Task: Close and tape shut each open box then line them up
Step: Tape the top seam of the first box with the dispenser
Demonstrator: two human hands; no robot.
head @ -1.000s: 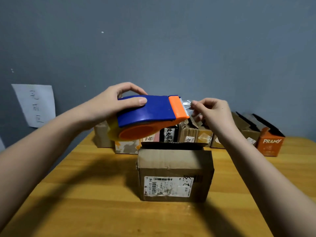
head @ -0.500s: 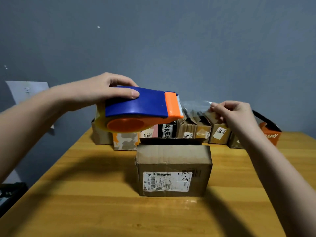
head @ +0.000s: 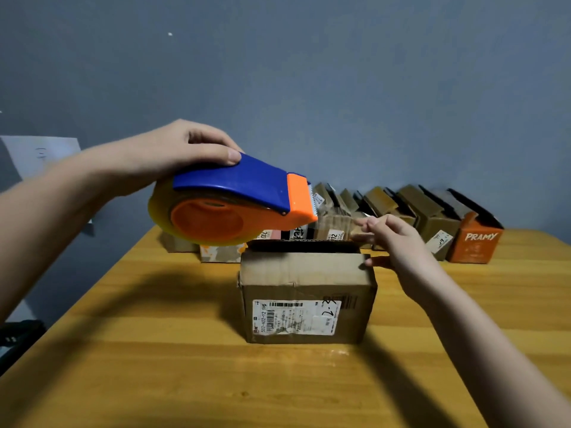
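My left hand (head: 173, 152) has its grip wrapped around the blue-and-orange tape dispenser (head: 234, 205), held above the cardboard box (head: 306, 291) at the middle of the worktop (head: 154, 366). My right hand (head: 398, 242), grip narrow, pinches at the box's far right top corner; whether it holds tape I cannot tell. A row of open boxes (head: 432, 217) lines the far edge.

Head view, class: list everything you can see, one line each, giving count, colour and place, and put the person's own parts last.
Cardboard box: one, brown, front centre of table, white label facing us.
Tape dispenser: one, blue and orange, held above the box.
Row of boxes: several, brown, flaps up, along the back of the table.
PRAMY box: one, orange, right end of row.
Table: one, yellow wood.
Paper: one, white, on wall at left.
Left hand: grips dispenser.
Right hand: at the box's right top edge.
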